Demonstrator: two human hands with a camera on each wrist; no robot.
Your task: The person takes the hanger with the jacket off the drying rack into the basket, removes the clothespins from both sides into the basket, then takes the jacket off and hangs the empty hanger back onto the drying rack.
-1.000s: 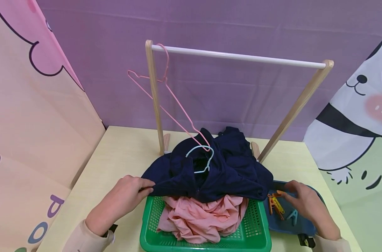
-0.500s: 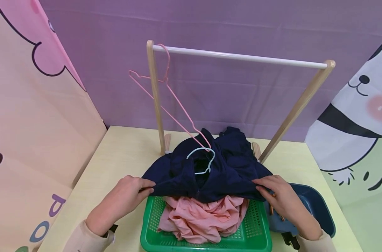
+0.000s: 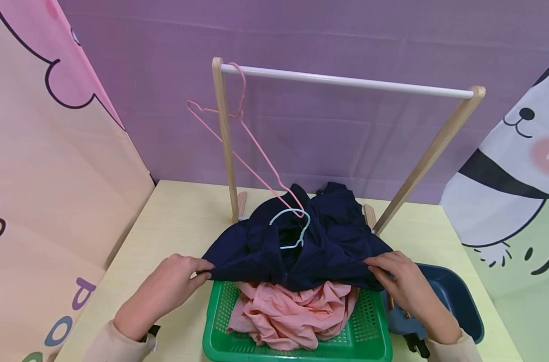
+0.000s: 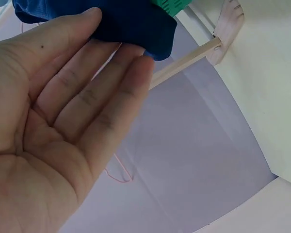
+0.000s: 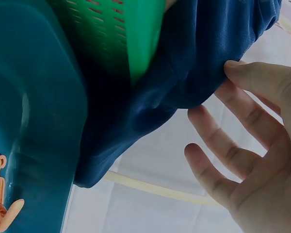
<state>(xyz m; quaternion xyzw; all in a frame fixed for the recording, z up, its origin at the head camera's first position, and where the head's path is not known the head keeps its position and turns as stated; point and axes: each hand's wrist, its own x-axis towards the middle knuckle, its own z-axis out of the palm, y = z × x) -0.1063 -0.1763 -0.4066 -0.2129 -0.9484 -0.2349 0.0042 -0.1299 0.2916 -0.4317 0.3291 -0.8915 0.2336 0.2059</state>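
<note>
A dark navy top (image 3: 333, 246) lies bunched over the back of the green basket, its neck opening towards the head camera. The hook of a light blue hanger (image 3: 306, 221) sticks out of that opening; its lower part is hidden in the cloth. My left hand (image 3: 168, 284) pinches the top's left edge between thumb and fingers, and the left wrist view shows the thumb on the navy cloth (image 4: 136, 29). On the opposite side my right hand (image 3: 407, 286) pinches the right edge, with the other fingers spread in the right wrist view.
Below the top, the green basket (image 3: 378, 332) holds a crumpled pink cloth (image 3: 288, 317). A dark blue tray (image 3: 457, 296) with clothespins (image 5: 2, 194) stands to the right. Behind is a wooden rack with a white rail (image 3: 347, 80), where a pink hanger (image 3: 263, 146) hangs at the left.
My right hand has come from above the tray and its clothespins to the top's right edge. My left hand has shifted slightly left along the cloth's edge.
</note>
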